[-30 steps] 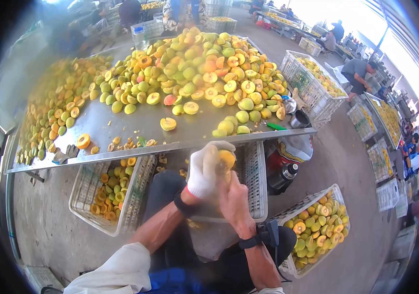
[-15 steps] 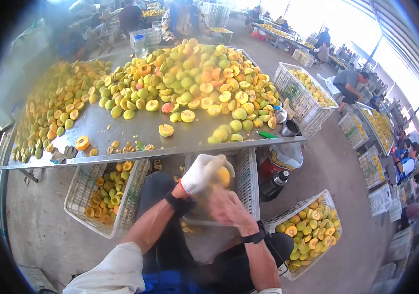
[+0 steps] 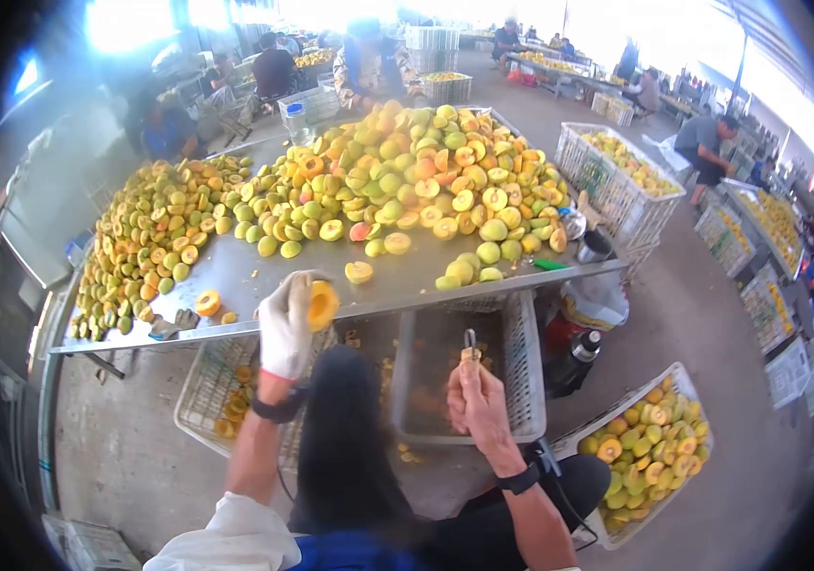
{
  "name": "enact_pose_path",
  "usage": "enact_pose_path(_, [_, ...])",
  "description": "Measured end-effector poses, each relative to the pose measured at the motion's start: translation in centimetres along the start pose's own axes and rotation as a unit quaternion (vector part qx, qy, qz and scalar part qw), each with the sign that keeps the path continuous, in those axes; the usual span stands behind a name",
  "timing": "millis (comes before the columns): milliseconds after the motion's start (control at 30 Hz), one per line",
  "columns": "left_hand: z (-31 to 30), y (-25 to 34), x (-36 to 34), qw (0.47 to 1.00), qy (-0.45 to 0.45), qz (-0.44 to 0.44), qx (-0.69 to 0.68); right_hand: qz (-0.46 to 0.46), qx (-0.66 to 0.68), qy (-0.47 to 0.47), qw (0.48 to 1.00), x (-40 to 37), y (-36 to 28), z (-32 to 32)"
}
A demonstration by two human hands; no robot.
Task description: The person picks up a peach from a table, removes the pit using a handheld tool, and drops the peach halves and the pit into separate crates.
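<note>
To do this work well, we judge it is best to hold the halved fruit [image 3: 322, 305] with light pressure around its outer side, because its flesh looks soft, and to leave the hollow face free. The small looped tool [image 3: 470, 339] should be gripped low and firmly, so that its metal end does not turn, and it should be kept away from the glove. The fingers of our gloved left hand [image 3: 285, 328] are closed on the halved fruit, which lies at their right side, its hollow facing toward our right, near the front edge of the desk [image 3: 388, 303]. The fingers of our bare right hand [image 3: 478, 407] are clenched on the looped tool, its loop pointing up, over the grey crate [image 3: 533, 381]. These fingers are well apart from the halved fruit. Whether the pale piece below the loop is handle or fruit stone, we cannot tell.
</note>
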State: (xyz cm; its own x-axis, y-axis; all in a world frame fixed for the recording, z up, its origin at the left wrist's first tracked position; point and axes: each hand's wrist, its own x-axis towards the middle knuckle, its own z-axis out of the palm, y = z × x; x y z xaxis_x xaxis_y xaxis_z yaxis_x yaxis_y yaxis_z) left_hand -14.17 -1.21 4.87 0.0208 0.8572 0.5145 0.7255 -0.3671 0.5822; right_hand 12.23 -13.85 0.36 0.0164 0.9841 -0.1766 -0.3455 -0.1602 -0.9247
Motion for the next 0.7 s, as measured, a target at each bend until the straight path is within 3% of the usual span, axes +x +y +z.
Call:
enact_pose_path(133, [-4.1, -6.0, 0.3, 0.967, -0.076, -0.025, 0.242, -0.022, 0.0, 0.012, 1.0, 0.5, 0.6, -0.5])
enact_pose_path(267, [-2.3, -10.5, 2.7, 0.979, -0.057, -0.06, 0.188, -0.02, 0.012, 0.027, 0.999, 1.0, -0.1, 0.0])
enact_pose_path(300, [-1.0, -11.4, 3.8, 0.975, -0.077, -0.079, 0.191, -0.019, 0.008, 0.03, 0.999, 1.3, -0.1, 0.0])
enact_pose_path(433, [6.8, -11.5, 8.6, 0.986, -0.078, -0.019, 0.147, -0.006, 0.015, 0.05, 0.999, 2.2, -0.1, 0.1])
enact_pose_path(567, [15.0, -10.5, 14.0, 0.97, -0.165, 0.044, 0.171, -0.014, 0.012, 0.053, 0.998, 2.8, -0.2, -0.1])
enact_pose_path(700, [23.2, -12.9, 18.4, 0.963, -0.175, 0.148, 0.14, -0.013, -0.002, 0.055, 0.998, 3.2, -0.1, -0.6])
